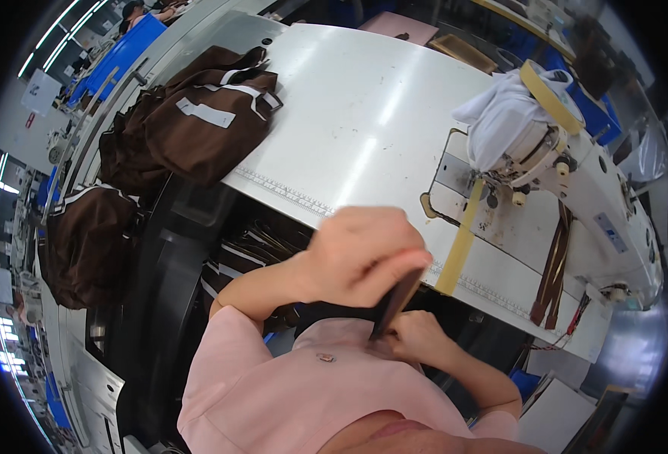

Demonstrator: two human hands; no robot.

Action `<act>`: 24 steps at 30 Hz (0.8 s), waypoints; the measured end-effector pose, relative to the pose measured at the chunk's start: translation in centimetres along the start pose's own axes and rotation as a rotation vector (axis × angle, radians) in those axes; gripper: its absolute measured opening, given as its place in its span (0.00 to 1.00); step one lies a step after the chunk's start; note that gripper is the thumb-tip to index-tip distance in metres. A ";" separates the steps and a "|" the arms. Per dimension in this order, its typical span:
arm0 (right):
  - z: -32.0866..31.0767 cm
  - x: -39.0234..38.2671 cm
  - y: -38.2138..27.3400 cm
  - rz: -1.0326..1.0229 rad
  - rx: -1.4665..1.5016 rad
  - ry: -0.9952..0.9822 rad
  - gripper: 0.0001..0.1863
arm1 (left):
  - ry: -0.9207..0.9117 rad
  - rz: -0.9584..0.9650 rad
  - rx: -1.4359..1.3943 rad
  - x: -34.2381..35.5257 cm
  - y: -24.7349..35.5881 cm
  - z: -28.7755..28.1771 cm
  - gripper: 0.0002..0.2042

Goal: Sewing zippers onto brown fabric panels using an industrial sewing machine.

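Note:
My left hand (364, 253) is raised over the front edge of the sewing table, its fingers closed on the upper end of a dark brown strap (396, 304). The strap runs down toward my chest, seen nearly edge-on. Lower down and to the right, my right hand (416, 337) is closed at the strap's lower part; its fingertips are partly hidden. To the right of my hands, a yellow tape (461, 250) hangs from under the sewing machine (576, 189) over the table's front edge.
Brown fabric bags (205, 125) with white trim lie at the table's left end, and another brown bag (96, 246) sits lower left. White cloth (493, 113) and a yellow tape roll (549, 98) rest on the machine. Brown straps (553, 272) lie beside its base.

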State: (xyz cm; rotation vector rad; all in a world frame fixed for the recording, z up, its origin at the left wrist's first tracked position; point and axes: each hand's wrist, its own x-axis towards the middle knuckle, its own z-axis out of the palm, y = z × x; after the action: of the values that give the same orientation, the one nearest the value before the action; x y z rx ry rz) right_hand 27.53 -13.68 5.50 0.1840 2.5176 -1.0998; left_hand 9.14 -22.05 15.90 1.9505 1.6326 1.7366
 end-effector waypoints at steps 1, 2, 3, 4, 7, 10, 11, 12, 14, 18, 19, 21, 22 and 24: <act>1.4 0.1 0.4 -0.010 -0.015 -0.006 0.06 | 0.075 -0.005 -0.010 -0.1 0.0 -1.4 0.03; 2.4 0.3 1.0 -0.047 -0.002 0.065 0.06 | 0.086 -0.038 0.014 -0.3 0.0 -2.0 0.04; 2.8 0.6 1.4 -0.081 0.011 0.138 0.08 | 0.011 -0.096 -0.003 -0.5 -0.1 -2.2 0.05; 2.3 0.8 0.7 -0.096 0.008 0.130 0.08 | -0.067 -0.164 -0.016 -1.1 -0.1 -2.4 0.05; 0.4 2.0 -1.1 -0.359 0.652 0.437 0.11 | -0.340 -0.062 -0.093 -3.5 -1.8 0.0 0.07; 1.2 0.9 -2.1 -0.317 0.763 0.309 0.10 | -0.472 -0.226 -0.389 -2.1 -4.3 -2.7 0.13; 1.8 1.1 -2.4 -0.232 0.895 0.376 0.08 | -0.523 -0.299 -0.389 -1.2 -4.7 -4.1 0.14; 1.6 1.9 -2.9 -0.233 0.926 0.569 0.05 | -0.573 -0.373 -0.389 -0.7 -5.0 -4.9 0.15; 1.7 4.9 -4.9 -0.326 1.103 0.967 0.05 | -0.564 -0.078 -0.298 -2.2 -5.2 -1.9 0.14; 0.3 4.7 -3.2 -0.314 0.859 0.751 0.08 | -0.508 0.134 -0.041 -1.9 -5.6 -1.8 0.13; 0.4 4.4 -2.9 -0.331 0.955 0.693 0.08 | -0.630 0.124 -0.222 -1.3 -6.2 -2.2 0.12; 0.4 3.6 -1.8 -0.304 0.787 0.732 0.09 | -0.954 -0.121 -0.557 1.0 -7.9 -4.1 0.17; 0.3 3.4 -1.3 -0.304 0.781 0.741 0.09 | -0.937 -0.329 -0.812 3.2 -9.8 -6.6 0.25; 0.2 3.1 -1.0 -0.219 0.974 0.728 0.08 | -0.339 -0.320 -0.058 8.3 -16.0 -13.5 0.26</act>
State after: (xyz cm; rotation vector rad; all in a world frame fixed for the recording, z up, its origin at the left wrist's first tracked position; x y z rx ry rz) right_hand 24.49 -14.56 4.84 0.6734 2.2953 -2.6685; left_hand -12.72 -16.71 16.24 1.7235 1.6383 1.2461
